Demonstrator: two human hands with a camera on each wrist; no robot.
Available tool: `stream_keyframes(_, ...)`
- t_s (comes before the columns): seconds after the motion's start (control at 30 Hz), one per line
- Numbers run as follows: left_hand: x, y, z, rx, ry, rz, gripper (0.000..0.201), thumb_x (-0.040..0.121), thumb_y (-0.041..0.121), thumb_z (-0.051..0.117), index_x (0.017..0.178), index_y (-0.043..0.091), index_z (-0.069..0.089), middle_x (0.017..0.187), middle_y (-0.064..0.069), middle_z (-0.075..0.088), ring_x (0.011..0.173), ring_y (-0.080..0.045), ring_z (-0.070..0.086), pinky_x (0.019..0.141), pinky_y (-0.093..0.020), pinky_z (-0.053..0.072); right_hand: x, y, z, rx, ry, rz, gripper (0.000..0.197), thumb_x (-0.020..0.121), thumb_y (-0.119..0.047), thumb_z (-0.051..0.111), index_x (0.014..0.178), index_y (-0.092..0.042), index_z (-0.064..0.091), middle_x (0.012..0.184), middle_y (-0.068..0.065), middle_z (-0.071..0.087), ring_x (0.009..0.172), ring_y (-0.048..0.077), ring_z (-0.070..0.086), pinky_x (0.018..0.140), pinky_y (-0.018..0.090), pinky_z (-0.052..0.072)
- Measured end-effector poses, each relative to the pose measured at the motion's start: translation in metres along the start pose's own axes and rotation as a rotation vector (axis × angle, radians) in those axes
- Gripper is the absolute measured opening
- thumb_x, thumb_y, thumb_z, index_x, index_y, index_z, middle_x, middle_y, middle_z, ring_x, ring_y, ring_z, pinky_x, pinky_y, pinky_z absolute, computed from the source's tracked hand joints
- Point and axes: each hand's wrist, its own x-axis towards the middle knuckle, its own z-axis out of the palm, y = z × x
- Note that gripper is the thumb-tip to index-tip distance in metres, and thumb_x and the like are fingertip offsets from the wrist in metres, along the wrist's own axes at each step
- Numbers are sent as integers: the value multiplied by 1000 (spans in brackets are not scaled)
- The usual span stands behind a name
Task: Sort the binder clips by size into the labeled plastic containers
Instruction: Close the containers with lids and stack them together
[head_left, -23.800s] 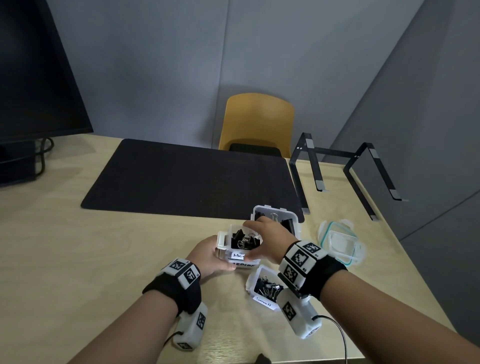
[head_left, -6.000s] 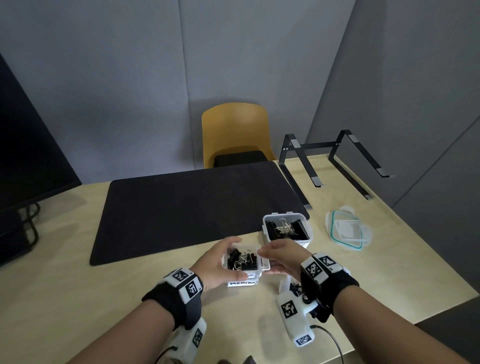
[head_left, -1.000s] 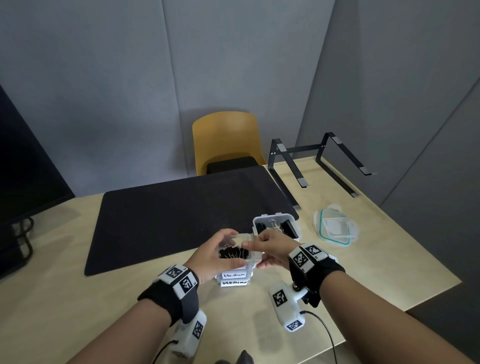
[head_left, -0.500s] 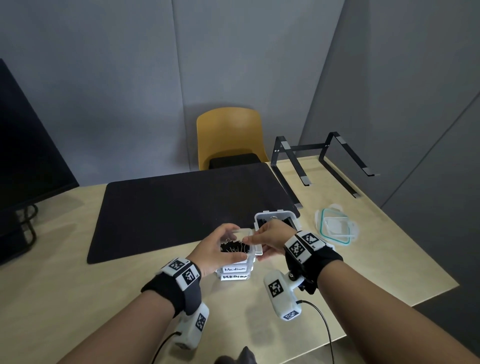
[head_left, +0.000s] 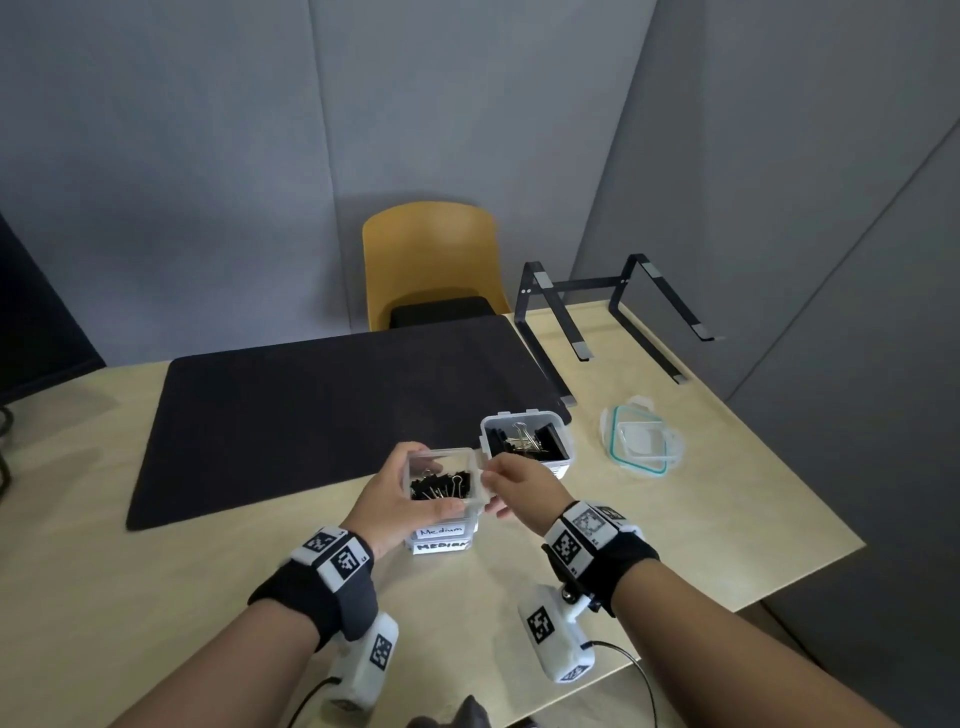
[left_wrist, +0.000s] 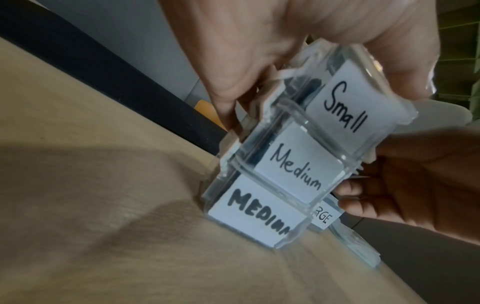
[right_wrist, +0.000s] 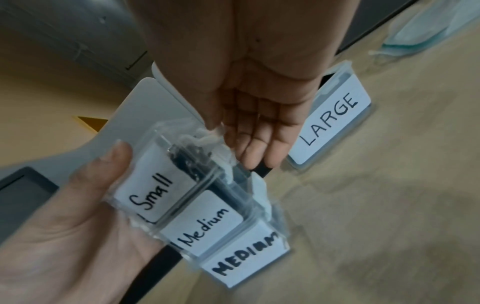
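Note:
Three clear plastic containers stand stacked on the desk. The top one, labeled Small (head_left: 440, 453) (left_wrist: 345, 102) (right_wrist: 150, 191), holds small black binder clips (head_left: 441, 488). Under it sit one labeled Medium (head_left: 440, 531) (left_wrist: 296, 168) (right_wrist: 205, 222) and one labeled MEDIUM (head_left: 441, 546) (left_wrist: 259, 209) (right_wrist: 244, 255). My left hand (head_left: 387, 493) (left_wrist: 259, 51) (right_wrist: 78, 216) grips the Small container from the left. My right hand (head_left: 519, 486) (right_wrist: 249, 123) (left_wrist: 402, 181) holds its right rim with thumb and fingers. The open Large container (head_left: 519, 415) (right_wrist: 330, 123), with big clips, stands just behind to the right.
A clear lid with a green seal (head_left: 641, 441) lies to the right of the Large container. A black desk mat (head_left: 337, 405) covers the middle of the desk. A black laptop stand (head_left: 613, 312) is at the back right, a yellow chair (head_left: 431, 249) behind the desk.
The Small container, which stood on the desk by my right wrist earlier, now tops the stack. Over the last second both hands stay on it with hardly any shift.

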Motion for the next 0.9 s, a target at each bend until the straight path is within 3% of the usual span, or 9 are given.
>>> stream_keyframes(0.1,0,0,0,-11,2,11,73,40,49,84,104,33,52,106,11,63,104,-9,60,89,-35,51,1,5,-11,-148,75,-28,6,90,-26,56,87,-23,60,84,1,68,81,19,66,78,36,55)
stream_keyframes(0.2,0,2,0,-10,-6,20,71,40,50,82,102,33,52,107,9,62,104,-7,59,88,-32,50,6,11,-34,-212,283,-9,11,90,-26,54,89,-21,64,85,2,68,80,18,63,73,29,51)
stream_keyframes(0.3,0,3,2,-27,-6,25,71,39,49,81,102,32,52,107,8,62,104,-8,58,88,-32,50,10,24,-58,-253,436,95,14,91,-22,50,89,-15,62,82,4,66,76,20,59,67,29,49)
stream_keyframes(0.4,1,3,4,-43,-1,27,72,38,48,81,102,30,52,106,9,62,103,-7,58,86,-28,48,19,47,-80,-326,514,235,18,89,-17,46,96,-11,62,93,7,65,82,24,58,70,30,46)
stream_keyframes(0.5,2,2,3,-29,7,20,70,39,47,81,102,31,53,107,9,63,105,-8,59,90,-34,49,30,75,-100,-420,512,365,28,87,-8,45,111,-7,59,114,14,59,103,31,57,83,33,47)
stream_keyframes(0.6,3,0,2,-7,6,16,68,41,46,82,101,32,53,106,10,64,107,-7,58,97,-41,47,37,97,-113,-596,439,475,42,84,-2,45,125,-7,49,127,15,51,119,33,45,96,39,43)
stream_keyframes(0.7,5,-1,2,13,4,13,69,41,47,81,102,33,52,106,11,64,108,-6,58,98,-40,46,44,111,-120,-705,367,486,44,86,-2,44,130,-7,44,131,15,48,120,35,43,96,39,42)
stream_keyframes(0.9,5,-2,3,-5,10,27,74,40,45,80,106,27,52,107,7,64,104,2,58,94,-25,42,55,112,-125,-753,336,447,39,87,0,43,123,-6,55,123,16,54,116,34,51,94,36,44)
